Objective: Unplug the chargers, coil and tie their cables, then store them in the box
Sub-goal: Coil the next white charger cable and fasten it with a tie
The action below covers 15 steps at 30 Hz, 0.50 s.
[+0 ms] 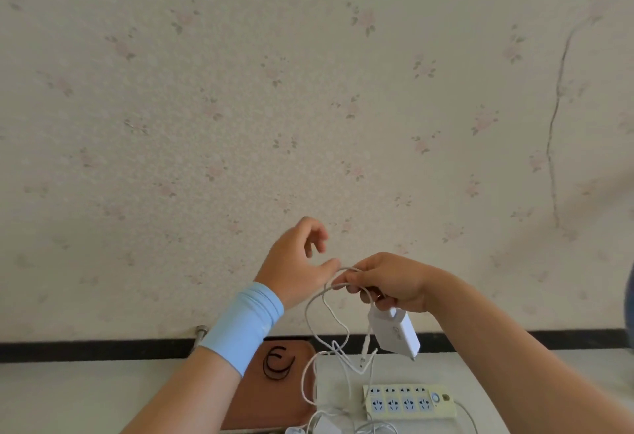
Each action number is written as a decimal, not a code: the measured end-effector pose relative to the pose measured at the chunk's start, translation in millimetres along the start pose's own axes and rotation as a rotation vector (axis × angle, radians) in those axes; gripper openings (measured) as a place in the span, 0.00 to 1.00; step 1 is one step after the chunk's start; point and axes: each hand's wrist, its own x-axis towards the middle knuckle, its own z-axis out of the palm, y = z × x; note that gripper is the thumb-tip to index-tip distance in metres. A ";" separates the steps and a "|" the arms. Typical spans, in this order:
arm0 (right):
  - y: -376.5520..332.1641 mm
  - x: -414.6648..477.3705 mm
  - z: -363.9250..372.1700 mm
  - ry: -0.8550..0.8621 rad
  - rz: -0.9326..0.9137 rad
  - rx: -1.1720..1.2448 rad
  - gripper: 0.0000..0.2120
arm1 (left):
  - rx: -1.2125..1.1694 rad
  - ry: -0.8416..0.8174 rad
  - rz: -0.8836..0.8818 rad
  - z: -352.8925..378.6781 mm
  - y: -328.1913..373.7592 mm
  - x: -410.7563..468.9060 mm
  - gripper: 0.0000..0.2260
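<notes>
Obs., hands raised above the work surface. Our right hand (391, 282) pinches several gathered turns of the thin white cable (306, 313) between curled fingers and thumb. The white charger (396, 332) hangs tilted just below those fingers, prongs down. Loose cable drops in slack loops towards the table (480, 375).

Our left hand (296, 262), pale blue sleeve (245, 324) at the wrist, holds nothing. Its fingers are loosely curled and its thumb reaches to the top of the loop; we cannot tell whether they touch.

Handling, judged: the cable is light, limp and springy, so the turns will probably open if the pinch eases. We should grip across all turns at one point. The brick is the only real weight and is smooth, so take it by its flat sides.

Below: a cream power strip (408, 401) with the visible sockets empty. More white charger parts (326, 426) lie blurred at the frame's bottom edge. Left of the table, black ties (278, 363) lie on a brown tray (271, 402). We cannot say whether this is the box.

Beyond: a flowered wall (308, 90).
</notes>
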 end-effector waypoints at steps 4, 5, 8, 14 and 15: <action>-2.0 -1.2 3.1 -0.060 -0.031 0.052 0.11 | -0.050 -0.472 -0.194 -1.3 -11.3 0.4 0.17; -2.4 -1.2 2.9 -0.063 -0.038 0.060 0.12 | -0.071 -0.532 -0.228 -0.1 -12.1 -1.2 0.13; -2.5 -1.3 3.6 -0.070 -0.048 0.068 0.12 | -0.137 -0.522 -0.272 -0.7 -10.9 -0.8 0.07; -5.3 -2.3 14.0 -0.254 -0.013 0.109 0.17 | 0.170 -0.290 -0.096 -11.0 -6.2 1.3 0.09; -5.2 -2.3 15.0 -0.286 -0.009 0.134 0.19 | 0.181 -0.255 -0.050 -13.0 -5.7 1.7 0.09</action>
